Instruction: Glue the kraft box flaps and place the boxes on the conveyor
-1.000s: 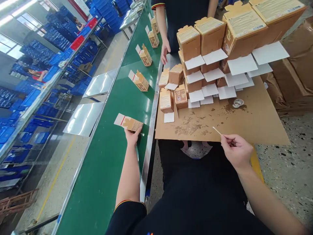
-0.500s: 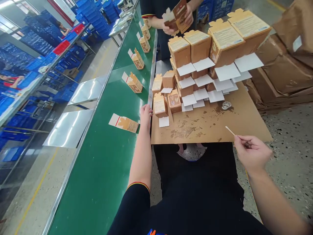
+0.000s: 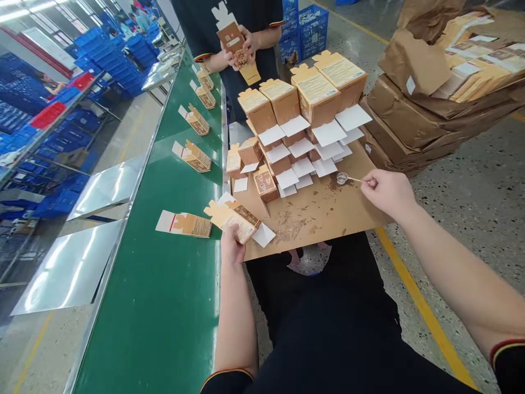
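1. Far to the left of the left hand's grip, blue plastic crates (image 3: pixel 61 200) are stacked on shelves; what they hold cannot be made out.
2. The long green conveyor belt (image 3: pixel 164 295) runs just left of that grip. On it, near the grip, lies a flat brown carton with a white, red-striped flap (image 3: pixel 184 224); further up the belt lie more cartons of the same kind (image 3: pixel 196 157).
3. The left hand (image 3: pixel 232 249) grips a small brown printed cardboard carton (image 3: pixel 235 216) from below, fingers pressed around its near end. The carton is tilted, at the near left corner of the brown cardboard-sheet worktop (image 3: pixel 324 210), its white flap (image 3: pixel 263 235) hanging open to the right of the grip. What is inside it cannot be seen.
4. Beyond that grip, small brown cartons (image 3: pixel 264 183) stand on the worktop, and behind them rises a stepped stack of larger brown cartons with open white flaps (image 3: pixel 303 117); their contents are hidden.
5. Beyond the stack, a co-worker's hands (image 3: pixel 241 46) hold another brown carton.
6. Just left of the right hand's grip, a small clear round dish (image 3: pixel 342 178) sits on the worktop among dark stains; whether anything is in it cannot be told.
7. The right hand (image 3: pixel 388 190) pinches a thin white stick (image 3: pixel 356 179) between thumb and fingertips, its tip at the dish.
8. To the right of that grip, torn brown paper bundles (image 3: pixel 430 104) lie on the floor, flat carton blanks showing in the top one.
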Motion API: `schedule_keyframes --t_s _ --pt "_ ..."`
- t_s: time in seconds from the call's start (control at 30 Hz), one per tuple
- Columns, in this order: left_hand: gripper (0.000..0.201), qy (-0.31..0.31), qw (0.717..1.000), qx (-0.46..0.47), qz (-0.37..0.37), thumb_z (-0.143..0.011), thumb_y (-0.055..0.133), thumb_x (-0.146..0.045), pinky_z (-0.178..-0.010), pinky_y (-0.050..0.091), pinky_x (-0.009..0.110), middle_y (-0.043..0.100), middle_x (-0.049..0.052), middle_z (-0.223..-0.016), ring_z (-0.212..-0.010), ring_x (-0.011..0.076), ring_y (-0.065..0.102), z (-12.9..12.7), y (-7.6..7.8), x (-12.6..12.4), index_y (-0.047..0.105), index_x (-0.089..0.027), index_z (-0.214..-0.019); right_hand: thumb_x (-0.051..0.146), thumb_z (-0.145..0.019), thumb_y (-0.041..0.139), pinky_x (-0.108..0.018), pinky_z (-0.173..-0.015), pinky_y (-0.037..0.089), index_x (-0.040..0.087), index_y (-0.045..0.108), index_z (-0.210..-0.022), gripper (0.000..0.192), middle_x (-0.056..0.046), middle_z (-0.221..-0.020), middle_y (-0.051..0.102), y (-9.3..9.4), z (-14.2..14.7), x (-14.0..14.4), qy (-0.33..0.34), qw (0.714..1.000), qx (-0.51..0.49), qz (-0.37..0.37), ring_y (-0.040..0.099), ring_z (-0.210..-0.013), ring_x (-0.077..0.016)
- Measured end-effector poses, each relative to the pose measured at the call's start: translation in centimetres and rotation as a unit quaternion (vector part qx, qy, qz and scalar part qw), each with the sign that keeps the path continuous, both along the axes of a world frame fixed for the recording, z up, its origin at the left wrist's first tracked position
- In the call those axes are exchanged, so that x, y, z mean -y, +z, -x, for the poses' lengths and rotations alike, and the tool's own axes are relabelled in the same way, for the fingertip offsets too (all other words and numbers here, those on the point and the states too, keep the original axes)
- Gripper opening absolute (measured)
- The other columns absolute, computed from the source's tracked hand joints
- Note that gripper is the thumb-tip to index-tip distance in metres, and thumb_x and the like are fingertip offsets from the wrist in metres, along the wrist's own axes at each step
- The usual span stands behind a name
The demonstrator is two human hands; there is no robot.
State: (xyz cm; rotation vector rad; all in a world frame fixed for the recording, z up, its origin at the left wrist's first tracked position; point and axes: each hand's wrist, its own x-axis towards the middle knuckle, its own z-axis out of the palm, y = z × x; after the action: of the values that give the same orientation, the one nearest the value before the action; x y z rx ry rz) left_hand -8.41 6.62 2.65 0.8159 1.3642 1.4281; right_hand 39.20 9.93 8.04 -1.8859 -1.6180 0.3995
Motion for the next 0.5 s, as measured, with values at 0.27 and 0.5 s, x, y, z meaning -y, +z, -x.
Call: schedule_keyframes --t_s 0.27,0.5 --pt "0.09 -0.027 0.999 -0.042 -0.021 -0.067 0.108 -0.051 -0.125 0.059 0.055 0.076 0.015 -0.148 -0.146 0.0354 0.072 -3.0 -0.5 1.6 0.063 -0.028 -0.141 0.016 -0.097 0.073 -0.027 -0.06 0.017 0.019 0.057 -0.059 0.041 0.005 -0.053 0.055 0.4 0.4 -6.4 0.077 0.993 0.061 0.062 0.029 -0.05 -0.0035" --pt "0.084 -0.06 0.997 -0.042 0.009 -0.063 0.111 -0.048 -0.122 0.06 0.058 0.08 0.015 -0.138 -0.132 0.0361 0.079 -3.1 0.0 2.4 0.068 -0.025 -0.131 0.019 -0.096 0.074 -0.027 -0.062 0.047 0.02 0.076 -0.085 0.011 -0.002 -0.073 0.073 -2.5 5.4 2.7 0.105 0.99 -0.07 -0.06 0.062 -0.063 -0.0145"
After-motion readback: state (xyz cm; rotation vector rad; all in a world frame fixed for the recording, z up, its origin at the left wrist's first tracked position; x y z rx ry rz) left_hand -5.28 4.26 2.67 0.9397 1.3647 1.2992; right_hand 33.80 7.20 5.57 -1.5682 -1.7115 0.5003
